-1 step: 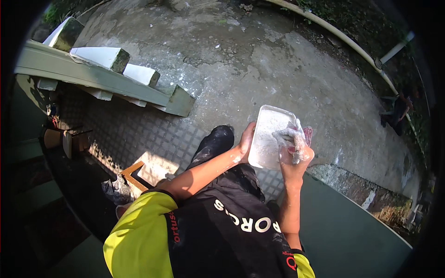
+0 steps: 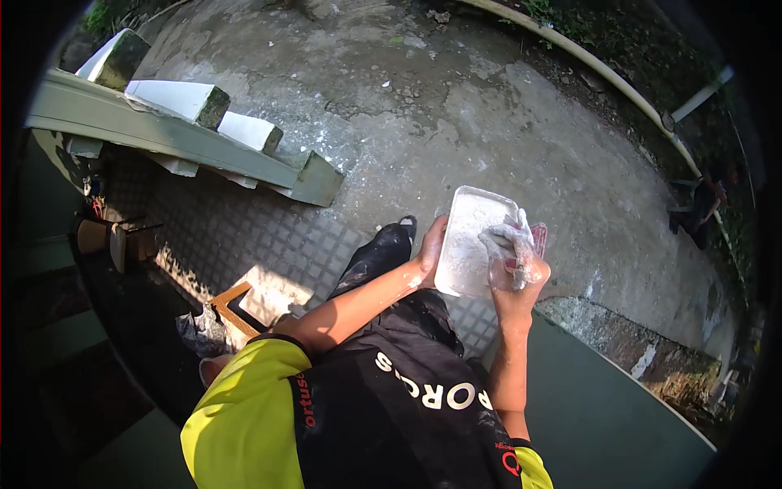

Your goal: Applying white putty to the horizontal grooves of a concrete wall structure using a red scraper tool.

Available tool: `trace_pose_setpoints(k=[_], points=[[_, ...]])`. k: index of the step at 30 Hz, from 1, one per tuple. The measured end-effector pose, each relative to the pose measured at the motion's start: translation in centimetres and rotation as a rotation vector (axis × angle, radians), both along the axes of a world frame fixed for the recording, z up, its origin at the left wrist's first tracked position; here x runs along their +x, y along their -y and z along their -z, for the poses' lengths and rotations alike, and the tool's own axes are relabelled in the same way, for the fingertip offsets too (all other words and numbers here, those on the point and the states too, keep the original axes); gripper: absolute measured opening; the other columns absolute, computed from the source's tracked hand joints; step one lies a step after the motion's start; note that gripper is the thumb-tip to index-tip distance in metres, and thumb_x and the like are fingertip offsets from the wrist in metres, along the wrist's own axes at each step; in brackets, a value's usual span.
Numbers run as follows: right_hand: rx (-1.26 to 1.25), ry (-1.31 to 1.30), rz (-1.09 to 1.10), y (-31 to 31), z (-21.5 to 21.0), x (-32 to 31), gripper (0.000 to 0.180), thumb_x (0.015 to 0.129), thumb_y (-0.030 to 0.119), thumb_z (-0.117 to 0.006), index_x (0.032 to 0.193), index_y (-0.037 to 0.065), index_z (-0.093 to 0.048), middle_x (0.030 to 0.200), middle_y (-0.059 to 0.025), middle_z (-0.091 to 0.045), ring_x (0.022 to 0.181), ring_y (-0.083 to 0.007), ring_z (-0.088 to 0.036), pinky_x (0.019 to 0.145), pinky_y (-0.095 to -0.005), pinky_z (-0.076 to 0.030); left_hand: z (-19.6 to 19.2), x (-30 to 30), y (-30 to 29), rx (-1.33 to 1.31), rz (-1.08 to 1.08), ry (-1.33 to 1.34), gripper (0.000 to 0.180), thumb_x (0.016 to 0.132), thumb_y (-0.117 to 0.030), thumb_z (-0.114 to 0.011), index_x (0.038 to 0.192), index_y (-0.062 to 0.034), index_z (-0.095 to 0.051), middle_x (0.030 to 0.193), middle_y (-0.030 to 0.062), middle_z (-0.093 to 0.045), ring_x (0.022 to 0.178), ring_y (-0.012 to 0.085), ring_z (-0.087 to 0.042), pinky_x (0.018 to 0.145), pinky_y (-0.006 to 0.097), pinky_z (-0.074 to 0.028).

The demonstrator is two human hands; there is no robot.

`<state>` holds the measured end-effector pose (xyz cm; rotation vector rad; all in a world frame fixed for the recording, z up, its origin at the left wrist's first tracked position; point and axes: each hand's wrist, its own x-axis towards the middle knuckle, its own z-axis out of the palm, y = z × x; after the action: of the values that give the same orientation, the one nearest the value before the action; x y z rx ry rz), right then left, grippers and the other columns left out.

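Observation:
A clear, shallow rectangular plastic container with white powder in it is held out in front of my body. My left hand grips its left side, fingers hidden beneath. Over its right side is my right hand, with fingers bent and coated in white. A small red object with pale markings shows behind those fingers and looks held in them; its kind cannot be made out. White smears mark my left forearm.
A green ledge with white blocks runs along the left. Below it are patterned tiles, a plastic bag and a brown angled frame. A green surface lies lower right. Another person is far right, near a long pipe.
Both hands and the container are almost unmoved. The view has shifted very slightly.

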<state>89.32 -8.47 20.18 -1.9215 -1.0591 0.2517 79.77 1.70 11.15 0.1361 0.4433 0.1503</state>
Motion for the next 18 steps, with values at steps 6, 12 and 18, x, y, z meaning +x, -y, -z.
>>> trace_pose_setpoints(k=[6, 12, 18], points=[[0.152, 0.195, -0.275, -9.3, 0.4, 6.0, 0.040, 0.066, -0.011, -0.053, 0.102, 0.002, -0.063, 0.094, -0.0129, -0.065, 0.099, -0.0324, -0.059, 0.088, -0.0389, -0.044, 3.3, 5.8, -6.9, -0.001, -0.210, 0.095, 0.060, 0.091, -0.046, -0.027, 0.129, -0.0022, -0.046, 0.121, 0.0146, -0.056, 0.109, 0.0269, -0.056, 0.096, 0.040, -0.044], [0.120, 0.306, -0.231, -19.0, 2.3, 12.5, 0.041, 0.064, -0.006, -0.056, 0.104, -0.002, -0.058, 0.104, -0.0185, -0.061, 0.104, -0.0384, -0.055, 0.092, -0.0444, -0.040, 4.3, 11.6, -17.6, 0.047, -0.325, 0.029, 0.062, 0.092, -0.046, -0.025, 0.125, -0.0009, -0.049, 0.115, 0.0149, -0.060, 0.102, 0.0271, -0.060, 0.092, 0.040, -0.046], [0.113, 0.181, 0.060, -30.7, 0.5, 21.5, 0.028, 0.072, 0.008, -0.066, 0.098, -0.001, -0.059, 0.101, -0.0149, -0.061, 0.093, -0.0248, -0.058, 0.080, -0.0349, -0.044, 3.2, 17.3, -28.4, 0.043, -0.432, 0.120, 0.065, 0.092, -0.046, -0.021, 0.131, 0.0013, -0.041, 0.123, 0.0181, -0.054, 0.110, 0.0317, -0.056, 0.096, 0.044, -0.044]])
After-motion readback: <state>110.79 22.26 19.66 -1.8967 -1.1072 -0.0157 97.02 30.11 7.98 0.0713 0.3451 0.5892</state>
